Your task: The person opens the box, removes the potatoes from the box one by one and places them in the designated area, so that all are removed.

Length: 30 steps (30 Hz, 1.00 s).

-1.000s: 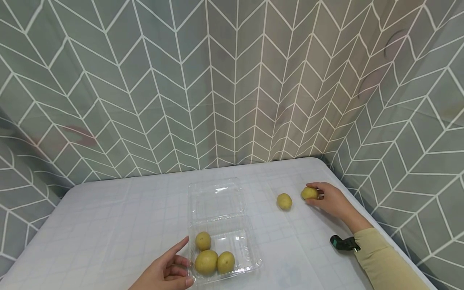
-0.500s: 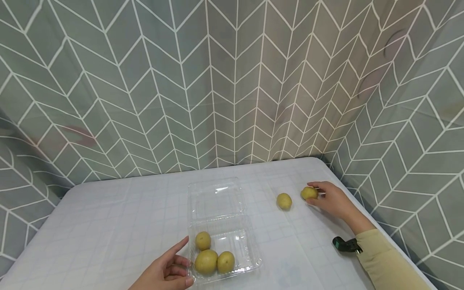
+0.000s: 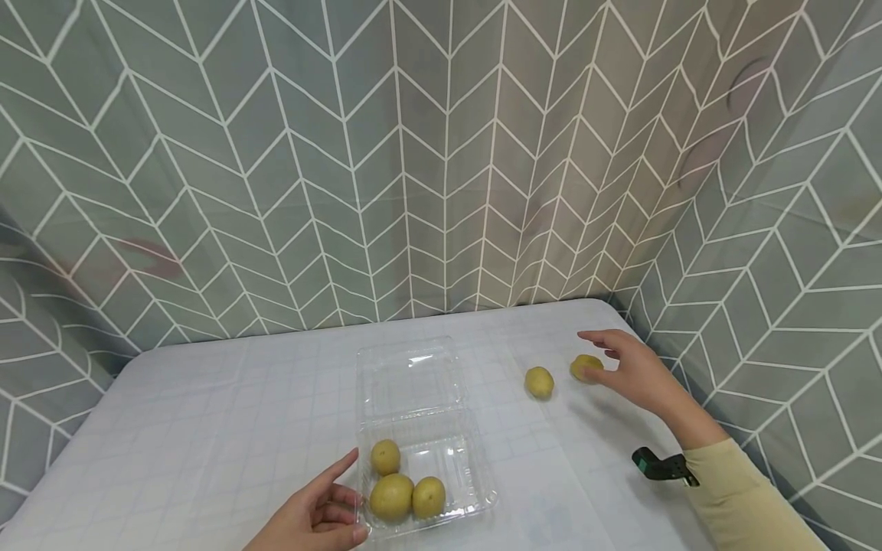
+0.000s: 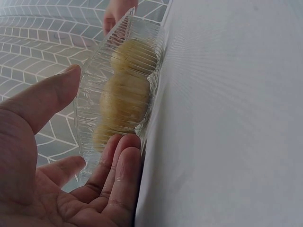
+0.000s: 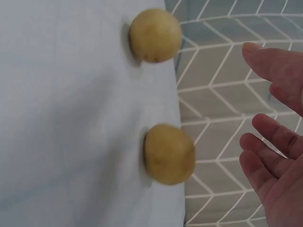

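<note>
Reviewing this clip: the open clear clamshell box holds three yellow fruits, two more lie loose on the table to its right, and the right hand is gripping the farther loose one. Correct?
Not quite. The right hand is open beside the farther loose fruit, not gripping it; the right wrist view shows a gap between the fingers and that fruit. The rest holds: three fruits in the clamshell box, two loose ones on the table.

Container (image 3: 413, 398) – clear glossy plastic; fruit (image 3: 539, 382) – matt

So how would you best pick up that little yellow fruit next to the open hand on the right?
Probably from above and the right, where the right hand hovers open. The nearer fruit is small and round, lying loose on the table, so fingers and thumb around its widest middle should hold it.
</note>
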Each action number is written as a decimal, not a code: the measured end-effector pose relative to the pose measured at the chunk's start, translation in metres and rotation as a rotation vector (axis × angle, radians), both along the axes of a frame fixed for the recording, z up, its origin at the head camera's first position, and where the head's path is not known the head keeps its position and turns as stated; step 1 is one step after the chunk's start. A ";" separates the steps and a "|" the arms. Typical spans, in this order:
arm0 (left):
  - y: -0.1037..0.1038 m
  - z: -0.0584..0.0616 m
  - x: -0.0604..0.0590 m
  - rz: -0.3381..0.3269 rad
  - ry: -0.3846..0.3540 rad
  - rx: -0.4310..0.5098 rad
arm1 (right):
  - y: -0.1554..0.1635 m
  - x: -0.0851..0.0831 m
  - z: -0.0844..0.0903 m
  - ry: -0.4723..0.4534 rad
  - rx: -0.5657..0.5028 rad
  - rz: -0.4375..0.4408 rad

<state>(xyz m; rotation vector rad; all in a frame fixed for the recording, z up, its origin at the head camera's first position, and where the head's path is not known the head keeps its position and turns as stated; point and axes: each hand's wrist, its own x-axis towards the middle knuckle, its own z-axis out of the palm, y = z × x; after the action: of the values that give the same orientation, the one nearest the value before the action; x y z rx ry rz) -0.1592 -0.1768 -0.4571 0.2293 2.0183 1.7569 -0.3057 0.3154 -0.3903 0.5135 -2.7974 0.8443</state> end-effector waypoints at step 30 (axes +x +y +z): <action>0.000 0.000 0.000 0.014 -0.005 -0.016 | -0.082 0.034 0.030 -0.004 -0.169 0.338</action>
<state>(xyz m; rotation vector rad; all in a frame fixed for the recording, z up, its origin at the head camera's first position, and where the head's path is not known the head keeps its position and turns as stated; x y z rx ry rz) -0.1593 -0.1770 -0.4574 0.2068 2.0349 1.7467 -0.2721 0.2335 -0.3604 0.9723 -2.6480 1.1335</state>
